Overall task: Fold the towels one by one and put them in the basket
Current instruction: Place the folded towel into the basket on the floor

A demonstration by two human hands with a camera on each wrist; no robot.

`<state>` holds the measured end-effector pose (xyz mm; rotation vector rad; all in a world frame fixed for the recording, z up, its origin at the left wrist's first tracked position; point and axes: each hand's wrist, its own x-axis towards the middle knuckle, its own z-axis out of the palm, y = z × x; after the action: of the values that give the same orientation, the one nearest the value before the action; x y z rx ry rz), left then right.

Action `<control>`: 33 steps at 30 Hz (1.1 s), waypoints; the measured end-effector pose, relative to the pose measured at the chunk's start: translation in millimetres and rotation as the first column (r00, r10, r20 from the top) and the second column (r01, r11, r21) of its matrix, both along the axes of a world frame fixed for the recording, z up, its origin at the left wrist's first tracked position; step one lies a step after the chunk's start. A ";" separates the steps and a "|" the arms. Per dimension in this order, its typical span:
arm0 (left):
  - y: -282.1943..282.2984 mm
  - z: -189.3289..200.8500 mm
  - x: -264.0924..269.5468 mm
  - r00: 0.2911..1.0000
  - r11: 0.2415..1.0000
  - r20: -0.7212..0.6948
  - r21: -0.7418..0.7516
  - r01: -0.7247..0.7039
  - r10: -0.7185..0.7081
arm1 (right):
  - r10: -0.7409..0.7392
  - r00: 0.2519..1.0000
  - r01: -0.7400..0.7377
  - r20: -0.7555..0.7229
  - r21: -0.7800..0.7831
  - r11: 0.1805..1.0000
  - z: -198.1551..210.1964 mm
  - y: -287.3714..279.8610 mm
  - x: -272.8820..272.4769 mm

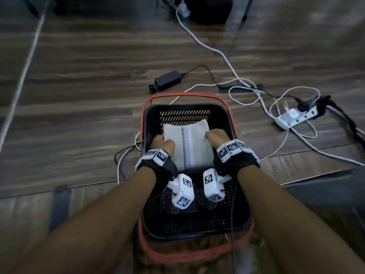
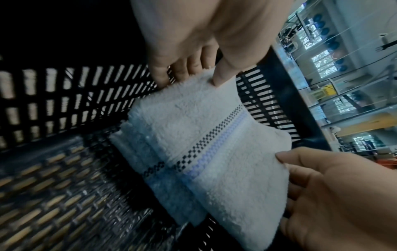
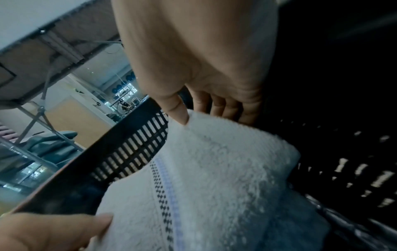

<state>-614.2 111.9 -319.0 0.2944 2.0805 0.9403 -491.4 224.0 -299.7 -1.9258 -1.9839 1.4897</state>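
Both hands, left hand [image 1: 162,144] & right hand [image 1: 216,137], pinch folded towel [image 1: 186,144] inside basket [image 1: 227,117], placing step; next: lower to basket floor, let go.

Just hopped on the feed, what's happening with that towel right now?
A person is holding a folded white towel with a checked stripe inside the black basket on the wooden floor. The left hand grips its left edge and the right hand its right edge, thumbs on top. The towel sits low in the basket, tilted toward the far wall, and neither hand has let go.
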 end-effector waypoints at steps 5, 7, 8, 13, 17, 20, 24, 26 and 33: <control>20.6 -33.6 -10.6 0.996 0.997 -0.034 -0.015 -0.081 0.081 | -0.021 0.999 0.020 -0.025 -0.027 0.999 -40.3 21.8 -16.5; 23.3 -41.9 -11.0 0.994 0.994 -0.046 -0.028 -0.102 0.101 | -0.010 1.000 0.010 -0.018 -0.037 0.999 -51.3 23.3 -18.3; 23.8 -44.0 -10.6 0.993 0.993 -0.053 -0.038 -0.108 0.106 | -0.017 1.000 0.016 -0.022 -0.041 0.999 -55.1 21.6 -18.2; 25.9 -52.0 -9.6 0.989 0.990 -0.101 -0.073 -0.119 0.111 | -0.047 0.997 0.045 -0.055 -0.038 0.998 -70.3 19.5 -14.8; 25.6 -51.2 -8.5 0.986 0.989 -0.118 -0.075 -0.131 0.121 | -0.050 0.995 0.047 -0.084 -0.033 0.998 -71.0 21.5 -16.9; 25.0 -50.5 -6.7 0.984 0.987 -0.124 -0.081 -0.141 0.131 | -0.006 0.998 0.005 -0.058 -0.010 1.000 -73.4 18.3 -17.1; 29.4 -51.5 5.1 0.953 0.996 -0.295 -0.029 -0.079 0.067 | 0.096 0.995 -0.104 0.042 0.367 0.925 -69.5 3.0 -20.8; 29.3 -57.7 9.9 0.888 0.998 -0.455 -0.033 0.052 -0.061 | 0.220 0.952 -0.305 0.212 0.627 0.717 -67.3 -8.3 -23.2; 18.3 -102.0 21.0 0.745 0.912 -0.529 -0.285 0.295 -0.406 | 0.381 0.824 -0.564 0.420 0.540 0.625 -114.2 -21.0 -14.3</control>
<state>-593.3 130.2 -421.0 0.9456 2.5107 0.4419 -505.6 203.0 -413.9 -1.3898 -2.7896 0.3903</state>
